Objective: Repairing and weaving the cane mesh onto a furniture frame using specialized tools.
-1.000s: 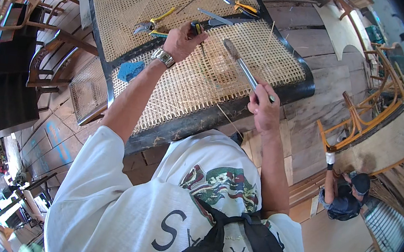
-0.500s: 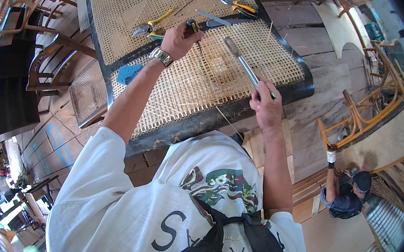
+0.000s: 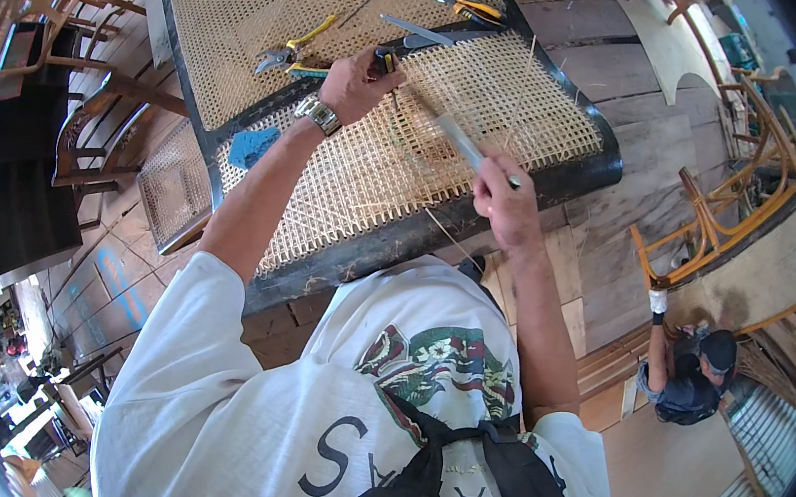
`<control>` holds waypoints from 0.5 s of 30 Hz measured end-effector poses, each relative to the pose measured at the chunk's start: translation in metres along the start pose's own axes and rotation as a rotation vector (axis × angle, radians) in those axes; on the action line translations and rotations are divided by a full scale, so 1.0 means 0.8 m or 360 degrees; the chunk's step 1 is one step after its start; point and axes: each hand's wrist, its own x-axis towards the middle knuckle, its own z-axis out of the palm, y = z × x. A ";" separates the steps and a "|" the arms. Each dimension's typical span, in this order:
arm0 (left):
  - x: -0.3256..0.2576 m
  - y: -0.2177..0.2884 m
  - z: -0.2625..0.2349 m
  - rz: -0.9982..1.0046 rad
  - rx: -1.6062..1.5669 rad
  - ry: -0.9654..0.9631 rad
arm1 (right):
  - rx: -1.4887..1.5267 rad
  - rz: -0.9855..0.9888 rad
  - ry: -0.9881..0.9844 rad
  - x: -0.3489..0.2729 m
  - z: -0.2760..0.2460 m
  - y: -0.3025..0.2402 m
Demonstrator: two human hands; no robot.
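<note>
Clearly, the canework [image 3: 322, 219] anchors our notes: black-framed, two woven sections. To its left we log a dark wooden chair [image 3: 149, 91]; just beside its left edge, a loose woven panel [image 3: 175, 181]. Upon its left side, a blue pad [image 3: 251, 147]; near that, yellow-handled pliers [image 3: 278, 59]. We find the left hand [image 3: 353, 89] over the canework's middle, fingers wrapped around a black-and-yellow handle [image 3: 382, 61]; whether that tool meets the weave, we cannot tell. Other pliers [image 3: 477, 8] lie at the canework's upper right. Over its lower section, the right hand [image 3: 509, 198] grips a steel shaft [image 3: 461, 142], far end blurred. Right of the canework, well apart: an orange-brown frame [image 3: 669, 279] and a co-worker [image 3: 689, 389].
</note>
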 end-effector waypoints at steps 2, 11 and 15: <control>-0.001 -0.003 -0.006 0.0033 -0.0180 0.0096 | 0.0023 -0.0012 0.0040 -0.002 0.003 0.000; 0.008 0.002 -0.005 0.0021 0.0087 0.0004 | 0.0040 -0.0110 0.0184 0.006 0.014 -0.003; 0.011 0.008 -0.018 -0.0031 -0.0054 0.0051 | -0.0186 -0.0049 -0.0011 0.012 0.003 0.000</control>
